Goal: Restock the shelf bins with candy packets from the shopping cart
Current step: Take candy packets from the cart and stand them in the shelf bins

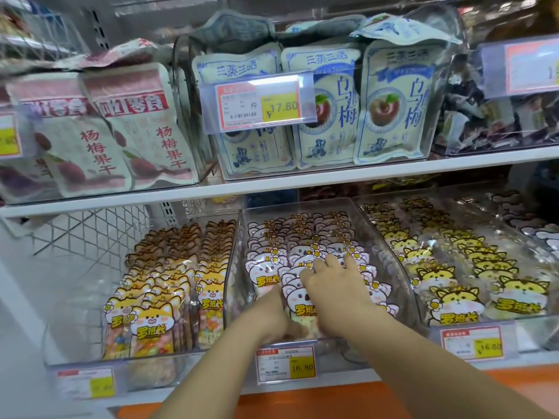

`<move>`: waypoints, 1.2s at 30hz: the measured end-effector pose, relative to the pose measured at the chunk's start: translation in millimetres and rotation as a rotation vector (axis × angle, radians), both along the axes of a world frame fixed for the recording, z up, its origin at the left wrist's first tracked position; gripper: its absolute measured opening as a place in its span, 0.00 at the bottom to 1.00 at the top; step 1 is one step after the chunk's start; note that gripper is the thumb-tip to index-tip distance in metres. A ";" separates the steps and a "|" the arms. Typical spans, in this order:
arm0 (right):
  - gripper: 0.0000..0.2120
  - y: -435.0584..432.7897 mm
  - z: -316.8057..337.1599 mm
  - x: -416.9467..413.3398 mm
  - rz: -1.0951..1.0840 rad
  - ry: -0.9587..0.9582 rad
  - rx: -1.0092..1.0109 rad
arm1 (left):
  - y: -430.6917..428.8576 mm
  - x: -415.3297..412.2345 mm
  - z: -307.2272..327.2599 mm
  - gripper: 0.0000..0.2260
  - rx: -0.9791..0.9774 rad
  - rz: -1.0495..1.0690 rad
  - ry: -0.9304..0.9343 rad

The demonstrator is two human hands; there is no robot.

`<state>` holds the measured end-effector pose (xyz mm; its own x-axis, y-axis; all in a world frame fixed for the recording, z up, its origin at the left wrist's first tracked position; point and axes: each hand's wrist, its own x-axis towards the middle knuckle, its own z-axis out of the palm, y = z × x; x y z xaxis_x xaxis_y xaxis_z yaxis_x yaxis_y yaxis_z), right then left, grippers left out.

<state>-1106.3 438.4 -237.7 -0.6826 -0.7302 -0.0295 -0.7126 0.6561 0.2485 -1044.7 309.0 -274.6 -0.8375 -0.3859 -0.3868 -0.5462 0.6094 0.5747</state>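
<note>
Both forearms [211, 373], left hand [272, 316] and right hand [335, 285] are bare.

The left hand's [272, 317] fingertips are hidden among pink packets [266, 275] in the middle bin [390, 263]; left of it, a price tag's [86, 384] print is blurred.

Inspected: middle bin [403, 285] of clear, glossy hard plastic, with reflections on its walls. The candy packets [263, 275] are shiny transparent film with printed tops. The upper pouches [390, 107] look matt. The shelf edge [332, 176] is smooth and white. The wire mesh [90, 231] is thin white-coated metal. The price label [286, 364] is paper behind clear plastic.
</note>
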 end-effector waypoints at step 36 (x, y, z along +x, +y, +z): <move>0.41 47.6 12.5 -22.6 -0.033 -0.102 0.044 | 21.2 -8.4 2.5 0.52 -0.111 0.063 0.090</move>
<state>-1129.0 486.0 -225.2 -0.6982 -0.7037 -0.1314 -0.7136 0.6698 0.2053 -1053.2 330.2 -272.1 -0.8397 -0.4749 -0.2634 -0.5347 0.6382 0.5539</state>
